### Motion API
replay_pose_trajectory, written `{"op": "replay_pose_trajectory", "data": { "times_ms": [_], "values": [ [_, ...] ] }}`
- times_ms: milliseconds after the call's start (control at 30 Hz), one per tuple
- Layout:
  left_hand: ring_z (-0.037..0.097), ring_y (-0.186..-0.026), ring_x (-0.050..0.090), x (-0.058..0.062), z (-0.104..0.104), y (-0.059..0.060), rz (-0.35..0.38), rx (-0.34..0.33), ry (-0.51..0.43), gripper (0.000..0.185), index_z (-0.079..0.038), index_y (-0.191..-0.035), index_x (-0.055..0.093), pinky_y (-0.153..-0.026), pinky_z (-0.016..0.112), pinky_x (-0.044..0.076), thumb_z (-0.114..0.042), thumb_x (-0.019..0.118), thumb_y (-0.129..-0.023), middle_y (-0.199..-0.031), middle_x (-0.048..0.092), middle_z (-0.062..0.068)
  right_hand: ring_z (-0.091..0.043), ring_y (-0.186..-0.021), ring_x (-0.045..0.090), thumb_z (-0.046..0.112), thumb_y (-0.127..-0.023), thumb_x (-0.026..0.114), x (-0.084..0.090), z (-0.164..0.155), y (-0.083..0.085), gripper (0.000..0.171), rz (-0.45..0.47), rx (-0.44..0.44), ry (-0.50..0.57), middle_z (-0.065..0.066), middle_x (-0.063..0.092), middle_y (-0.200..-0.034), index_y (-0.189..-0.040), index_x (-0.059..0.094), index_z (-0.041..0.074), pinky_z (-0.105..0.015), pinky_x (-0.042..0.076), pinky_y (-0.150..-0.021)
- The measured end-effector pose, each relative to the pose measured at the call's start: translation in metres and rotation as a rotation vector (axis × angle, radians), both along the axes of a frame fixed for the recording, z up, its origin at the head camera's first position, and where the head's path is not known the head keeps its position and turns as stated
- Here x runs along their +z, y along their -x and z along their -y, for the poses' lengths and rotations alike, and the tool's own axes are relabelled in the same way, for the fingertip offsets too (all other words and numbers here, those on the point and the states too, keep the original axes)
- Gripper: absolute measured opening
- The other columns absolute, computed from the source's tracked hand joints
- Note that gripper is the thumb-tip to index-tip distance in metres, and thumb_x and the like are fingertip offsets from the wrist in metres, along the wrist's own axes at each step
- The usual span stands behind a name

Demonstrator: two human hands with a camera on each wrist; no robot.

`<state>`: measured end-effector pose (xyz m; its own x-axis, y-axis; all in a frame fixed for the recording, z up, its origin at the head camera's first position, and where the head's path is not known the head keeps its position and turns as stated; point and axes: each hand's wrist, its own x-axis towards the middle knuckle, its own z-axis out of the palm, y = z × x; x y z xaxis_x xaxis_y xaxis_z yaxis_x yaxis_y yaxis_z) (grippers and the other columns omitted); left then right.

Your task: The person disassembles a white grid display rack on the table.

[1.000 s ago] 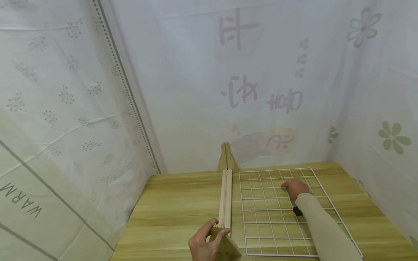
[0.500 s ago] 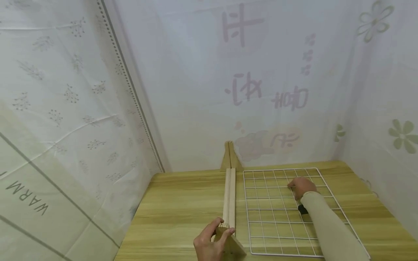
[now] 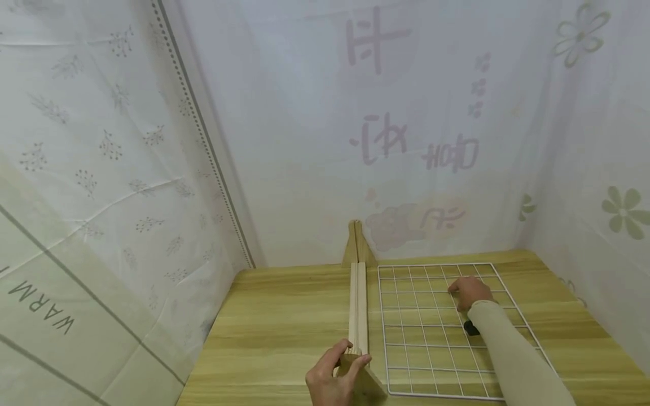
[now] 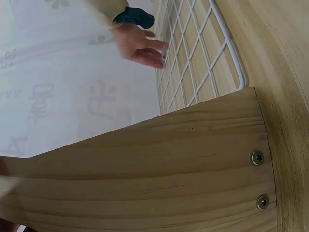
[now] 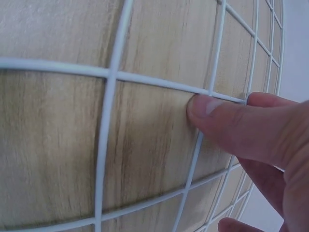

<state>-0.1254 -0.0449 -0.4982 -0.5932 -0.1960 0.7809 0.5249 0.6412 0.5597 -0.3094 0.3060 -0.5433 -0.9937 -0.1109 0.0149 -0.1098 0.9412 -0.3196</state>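
In the head view my left hand point(image 3: 332, 375) pinches the top of the near end piece of a wooden stand point(image 3: 358, 310) between thumb and fingers. That end piece point(image 4: 193, 164), a tapered board with two screws, fills the lower left wrist view. A pale double rail runs from it to a matching far end piece point(image 3: 358, 248). To the right, a white wire grid panel point(image 3: 417, 345) lies on the table. Over its far part is my right hand point(image 3: 471, 292). Up close, the thumb point(image 5: 224, 116) touches a wire crossing, with fingers extended near other wires.
Wood-grain table point(image 3: 284, 321) surface extends on both sides of the stand. White printed cloth point(image 3: 294, 113) hangs behind the table and along its left and right sides. A dark band point(image 3: 471, 328) is on the right wrist.
The view shifted slightly, moving the scene right in the picture. Both hands keep their places: the left on the stand's near end, the right on the grid panel.
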Motion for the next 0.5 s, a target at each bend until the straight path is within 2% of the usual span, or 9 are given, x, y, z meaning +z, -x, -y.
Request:
{"op": "replay_pose_trajectory", "data": {
  "times_ms": [133, 267, 333, 400, 500],
  "values": [
    [0.003, -0.072, 0.067, -0.001, 0.0, 0.001, 0.003, 0.001, 0.001, 0.033, -0.017, -0.089, 0.071, -0.065, 0.008, 0.05, -0.026, 0.084, -0.061, -0.084, 0.072, -0.007, -0.042, -0.099, 0.06, -0.013, -0.058, 0.075, -0.004, 0.0, -0.001, 0.05, -0.029, 0.031, -0.007, -0.016, 0.068, -0.108, -0.103, 0.071, 0.009, -0.047, 0.053, -0.073],
    [0.001, -0.073, 0.066, -0.006, 0.012, 0.002, 0.027, -0.088, 0.048, 0.035, -0.019, -0.099, 0.069, -0.066, 0.008, 0.05, -0.022, 0.082, -0.066, -0.09, 0.072, -0.007, -0.036, -0.096, 0.063, -0.013, -0.063, 0.073, -0.006, 0.005, -0.005, 0.05, -0.043, 0.076, -0.012, -0.014, 0.069, -0.107, -0.108, 0.068, 0.008, -0.048, 0.052, -0.08],
    [0.001, -0.077, 0.066, -0.007, 0.022, 0.002, 0.09, -0.172, 0.073, 0.037, -0.021, -0.108, 0.067, -0.067, 0.009, 0.051, -0.018, 0.078, -0.073, -0.097, 0.072, -0.006, -0.033, -0.094, 0.064, -0.008, -0.066, 0.074, -0.008, 0.007, -0.007, 0.049, -0.035, 0.093, -0.011, -0.013, 0.068, -0.108, -0.112, 0.067, 0.008, -0.046, 0.053, -0.079],
    [-0.001, -0.08, 0.065, -0.006, 0.032, 0.0, 0.195, -0.246, 0.073, 0.036, -0.024, -0.115, 0.063, -0.067, 0.012, 0.051, -0.017, 0.071, -0.081, -0.101, 0.071, -0.006, -0.032, -0.094, 0.065, 0.0, -0.07, 0.074, -0.011, 0.006, -0.007, 0.048, -0.022, 0.107, -0.003, -0.012, 0.068, -0.111, -0.116, 0.064, 0.008, -0.046, 0.053, -0.077],
    [0.003, -0.086, 0.066, -0.003, 0.048, -0.001, 0.335, -0.32, 0.055, 0.027, -0.023, -0.116, 0.063, -0.069, 0.017, 0.054, -0.014, 0.058, -0.091, -0.104, 0.07, -0.005, -0.03, -0.094, 0.065, 0.02, -0.077, 0.073, -0.016, 0.005, -0.005, 0.048, -0.025, 0.14, -0.002, -0.012, 0.067, -0.113, -0.123, 0.059, 0.009, -0.047, 0.052, -0.077]
  ]
}}
